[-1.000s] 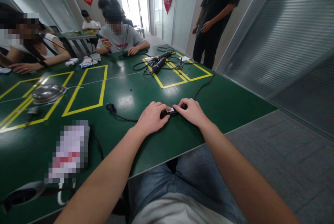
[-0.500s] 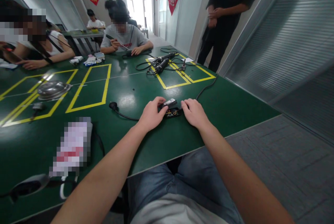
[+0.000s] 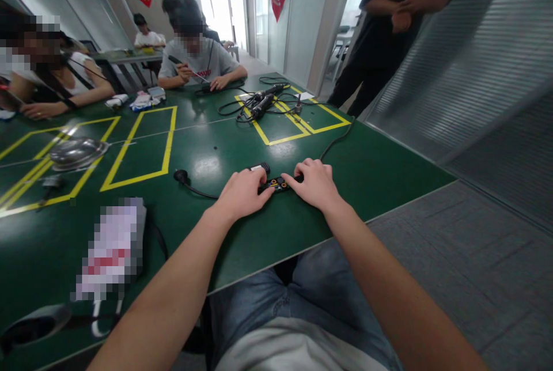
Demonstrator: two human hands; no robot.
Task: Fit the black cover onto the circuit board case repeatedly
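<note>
Case (image 3: 277,182) on the table (image 3: 302,227) before you, between your left hand (image 3: 244,191) and right hand (image 3: 315,184). Cover (image 3: 262,167) just behind it, beside your left fingers. Plug (image 3: 181,177) left of that hand; dish (image 3: 75,153) farther left. Corded tools (image 3: 261,107) well beyond the case, across taped outlines (image 3: 289,140). Seated person (image 3: 199,57) behind them, leftward. Standing person (image 3: 389,37) off the table's right edge.

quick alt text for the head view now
A bare right hand holds one end of an opened, narrow black device with inner parts exposed at a dark green table, the bare left hand at its other end. A separate black cover shows beside that hand; cabled black cylindrical tools lie farther back.
</note>
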